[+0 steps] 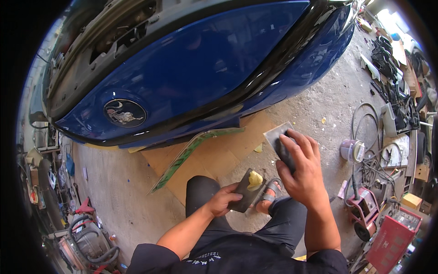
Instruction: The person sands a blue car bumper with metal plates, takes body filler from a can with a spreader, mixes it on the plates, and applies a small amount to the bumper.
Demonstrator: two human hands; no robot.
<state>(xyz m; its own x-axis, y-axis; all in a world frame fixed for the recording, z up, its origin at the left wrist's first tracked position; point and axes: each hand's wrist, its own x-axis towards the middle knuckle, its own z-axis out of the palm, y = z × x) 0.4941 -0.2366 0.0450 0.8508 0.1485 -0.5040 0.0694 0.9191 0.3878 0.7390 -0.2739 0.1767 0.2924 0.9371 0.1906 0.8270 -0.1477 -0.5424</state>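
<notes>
My left hand [222, 200] grips a flat dark board [244, 199] by its left end, thumb on top. A lump of yellow paste, like body filler [255, 181], sits near the board's far edge. Up and to the right, my right hand [301, 164] is wrapped over the dark grip of a wide, flat spreader [275, 133], whose pale blade points away from me. The spreader is held apart from the board and from the car. Ahead stands the blue car's bumper end [200, 68], with a round emblem [125, 113] at its left and a glossy black strip along its lower part.
Cardboard [214, 153] lies on the floor under the car, with a green-marked strip [182, 160] across it. To the right are a tin [352, 150], looped hoses, a red machine [364, 212] and a red box [393, 239]. A vacuum-like machine [86, 242] stands at lower left.
</notes>
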